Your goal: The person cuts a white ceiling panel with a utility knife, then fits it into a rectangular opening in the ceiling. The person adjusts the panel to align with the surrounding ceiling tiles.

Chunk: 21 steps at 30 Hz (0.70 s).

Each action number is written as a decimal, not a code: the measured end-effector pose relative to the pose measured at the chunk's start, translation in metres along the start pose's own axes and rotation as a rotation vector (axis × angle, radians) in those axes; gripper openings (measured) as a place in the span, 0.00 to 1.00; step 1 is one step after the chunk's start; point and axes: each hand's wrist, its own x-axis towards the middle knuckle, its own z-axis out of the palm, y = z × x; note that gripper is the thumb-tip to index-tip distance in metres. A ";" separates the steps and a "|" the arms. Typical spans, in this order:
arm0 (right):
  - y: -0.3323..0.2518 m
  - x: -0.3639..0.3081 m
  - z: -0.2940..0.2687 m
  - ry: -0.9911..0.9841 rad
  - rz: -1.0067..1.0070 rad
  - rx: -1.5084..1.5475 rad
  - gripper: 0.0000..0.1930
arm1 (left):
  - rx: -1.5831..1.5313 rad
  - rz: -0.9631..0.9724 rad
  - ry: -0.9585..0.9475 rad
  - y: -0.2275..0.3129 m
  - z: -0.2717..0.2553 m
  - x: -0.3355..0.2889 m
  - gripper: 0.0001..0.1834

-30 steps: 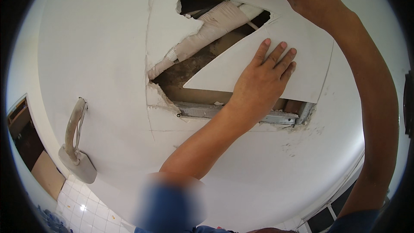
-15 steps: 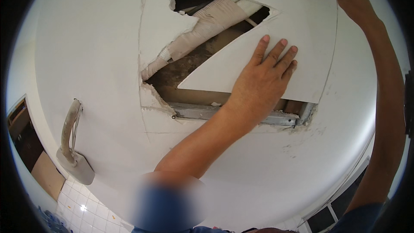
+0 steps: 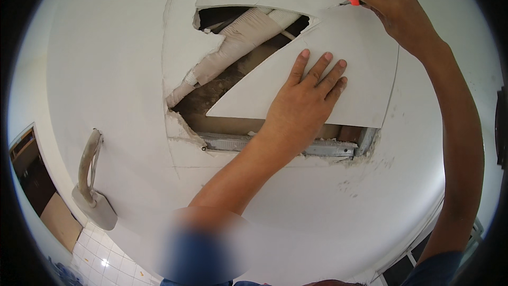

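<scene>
My left hand (image 3: 300,100) lies with spread fingers on a white board section (image 3: 365,82) of the ceiling. In my right hand (image 3: 394,13), up at the right, is a utility knife (image 3: 353,1) with an orange-red part. Its thin blade points left and meets or nearly meets the board, close to the right tip of a jagged opening (image 3: 217,91). Inside the opening runs a pipe wrapped in beige tape (image 3: 246,34). A metal channel (image 3: 227,142) shows along the lower edge, partly hidden behind my left forearm.
A lamp-like fixture with a curved arm (image 3: 89,164) hangs from the white surface at left. Beyond it are a doorway (image 3: 34,172) and a white tiled floor (image 3: 98,254). Broken, crumbly board (image 3: 182,124) edges the opening at lower left. Dark window panes (image 3: 399,271) appear at lower right.
My right hand has come down and left with the knife, so hand and blade now show more fully. The view has shifted slightly; my left hand stays flat on the board.
</scene>
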 end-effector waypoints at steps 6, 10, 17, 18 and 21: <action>-0.014 0.020 -0.020 -0.109 -0.038 -0.011 0.14 | 0.084 0.030 -0.008 -0.003 0.005 0.000 0.29; -0.007 0.022 -0.029 -0.196 0.029 -0.119 0.16 | 0.049 0.016 -0.007 -0.001 0.001 0.000 0.29; 0.045 -0.107 0.012 0.241 0.415 0.017 0.14 | -0.035 0.004 -0.005 0.004 0.001 0.005 0.32; 0.011 -0.113 0.010 0.110 0.706 0.189 0.16 | -0.021 0.006 -0.015 0.001 0.000 0.003 0.32; -0.069 -0.160 0.037 -0.137 1.257 0.528 0.21 | 0.012 0.027 -0.033 -0.001 0.000 0.001 0.32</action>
